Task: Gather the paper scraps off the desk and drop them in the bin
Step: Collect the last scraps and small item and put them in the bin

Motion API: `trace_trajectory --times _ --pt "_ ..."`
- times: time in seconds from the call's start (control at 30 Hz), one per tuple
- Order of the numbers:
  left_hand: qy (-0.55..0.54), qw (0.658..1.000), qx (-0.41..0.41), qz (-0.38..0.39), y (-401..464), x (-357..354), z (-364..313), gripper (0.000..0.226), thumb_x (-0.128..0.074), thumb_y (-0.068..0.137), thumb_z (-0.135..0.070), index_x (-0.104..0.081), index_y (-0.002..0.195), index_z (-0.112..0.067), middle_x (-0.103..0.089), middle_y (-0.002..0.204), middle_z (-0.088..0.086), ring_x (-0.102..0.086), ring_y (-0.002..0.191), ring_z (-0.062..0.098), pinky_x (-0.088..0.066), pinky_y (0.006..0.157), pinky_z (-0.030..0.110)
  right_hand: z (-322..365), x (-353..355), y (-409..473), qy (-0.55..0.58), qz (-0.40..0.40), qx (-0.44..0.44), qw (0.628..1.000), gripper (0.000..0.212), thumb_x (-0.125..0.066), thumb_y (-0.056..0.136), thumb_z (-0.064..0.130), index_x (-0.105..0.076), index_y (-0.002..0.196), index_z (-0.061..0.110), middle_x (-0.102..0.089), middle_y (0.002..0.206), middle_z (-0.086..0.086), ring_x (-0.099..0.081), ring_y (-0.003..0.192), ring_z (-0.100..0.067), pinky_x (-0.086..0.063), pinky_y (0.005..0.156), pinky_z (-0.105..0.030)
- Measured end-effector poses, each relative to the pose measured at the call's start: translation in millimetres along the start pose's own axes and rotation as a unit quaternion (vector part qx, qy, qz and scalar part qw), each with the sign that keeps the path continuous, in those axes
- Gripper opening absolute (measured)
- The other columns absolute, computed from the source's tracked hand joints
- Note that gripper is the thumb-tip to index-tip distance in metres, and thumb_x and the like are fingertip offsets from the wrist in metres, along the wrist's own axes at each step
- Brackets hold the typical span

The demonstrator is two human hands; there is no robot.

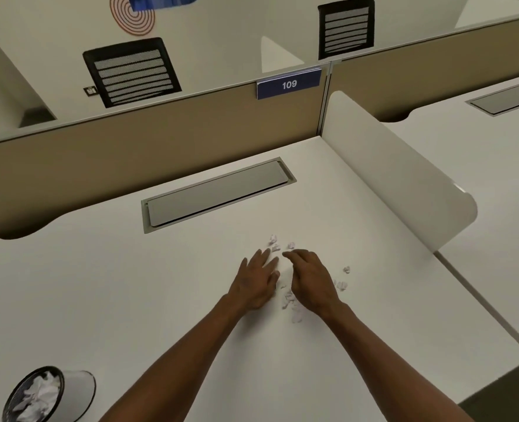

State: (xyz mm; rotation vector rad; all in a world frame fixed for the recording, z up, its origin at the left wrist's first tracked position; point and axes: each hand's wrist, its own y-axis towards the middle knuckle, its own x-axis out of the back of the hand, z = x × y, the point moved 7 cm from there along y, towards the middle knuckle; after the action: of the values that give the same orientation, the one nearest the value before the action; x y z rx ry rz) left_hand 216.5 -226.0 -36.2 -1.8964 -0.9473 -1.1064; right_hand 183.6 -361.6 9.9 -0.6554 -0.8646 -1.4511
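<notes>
Lying scattered on the white laminate desk (130,300): small crumpled white paper scraps (289,299), torn and wadded, hard to pick out against the pale surface. Clustered mainly in a loose strip between the two wrists, running toward the near edge; a few more (274,242) just beyond the fingertips, and a few more (342,284) off to the right of the right hand.

Standing on the desk at the near left corner, well apart from the scraps: round bin (51,394) with a dark mesh inside and a pale outer wall, tilted in the wide-angle view so that its mouth shows. Holding crumpled white paper (40,391), filling much of the opening.

Left hand (259,281) flat, palm down, fingers spread and extended, resting on the desk just left of the main strip, gripping nothing. Right hand (308,280) palm down, fingers curved loosely downward, half cupped over the desk just right of the same strip; cannot tell whether any scrap lies under it. Both hands close together, nearly touching at the fingertips, the scraps bracketed between them. Behind the hands, a grey rectangular cable hatch (218,194) set into the desk.
</notes>
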Motion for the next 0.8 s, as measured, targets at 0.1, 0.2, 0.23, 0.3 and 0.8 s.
trace_trajectory --times 0.1,0.2,0.23,0.3,0.8 --pt "-0.006 1.0 -0.01 -0.015 -18 -6 1 0.05 -0.022 0.106 -0.04 -0.03 0.153 -0.025 -0.019 0.165 -0.001 -0.009 0.154 0.02 -0.009 0.124 0.049 -5 -3 30 -0.03 0.024 -0.009 0.999 0.058 -0.045 0.088 -0.002 -0.051 0.142 0.019 -0.051 0.146 -0.008 -0.043 0.136 -0.026 -0.046 0.106 -0.039" --pt "-0.042 0.997 -0.025 -0.061 -36 -3 2 0.047 -0.027 0.106 -0.038 -0.039 0.15 -0.025 -0.031 0.161 -0.004 -0.017 0.152 0.015 -0.01 0.125 0.045 -3 -13 56 -0.073 0.082 0.021 0.994 0.068 -0.045 0.084 -0.003 -0.043 0.148 0.019 -0.042 0.155 -0.007 -0.033 0.144 -0.028 -0.039 0.112 -0.04" --pt "-0.062 0.994 -0.032 -0.088 -41 2 2 0.044 -0.03 0.106 -0.036 -0.045 0.147 -0.025 -0.037 0.158 -0.005 -0.023 0.15 0.014 -0.013 0.124 0.044 -3 -18 63 -0.089 0.104 0.036 0.99 0.07 -0.046 0.083 -0.003 -0.04 0.15 0.018 -0.039 0.158 -0.007 -0.03 0.145 -0.029 -0.037 0.114 -0.041" --pt "-0.111 0.982 -0.027 -0.153 -51 13 7 0.038 -0.039 0.105 -0.031 -0.054 0.139 -0.024 -0.048 0.149 -0.005 -0.036 0.144 0.012 -0.025 0.121 0.04 -2 -32 69 -0.117 0.153 0.06 0.979 0.071 -0.047 0.085 -0.001 -0.035 0.153 0.015 -0.031 0.162 -0.009 -0.025 0.148 -0.032 -0.033 0.117 -0.043" --pt "-0.158 0.977 0.038 -0.138 -40 16 36 0.038 -0.041 0.105 -0.031 -0.055 0.139 -0.021 -0.053 0.145 -0.001 -0.045 0.136 0.014 -0.03 0.112 0.022 1 -24 -31 0.039 -0.016 0.01 0.999 0.044 -0.057 0.079 -0.01 -0.072 0.112 0.015 -0.066 0.132 -0.004 -0.061 0.121 -0.022 -0.05 0.1 -0.031"
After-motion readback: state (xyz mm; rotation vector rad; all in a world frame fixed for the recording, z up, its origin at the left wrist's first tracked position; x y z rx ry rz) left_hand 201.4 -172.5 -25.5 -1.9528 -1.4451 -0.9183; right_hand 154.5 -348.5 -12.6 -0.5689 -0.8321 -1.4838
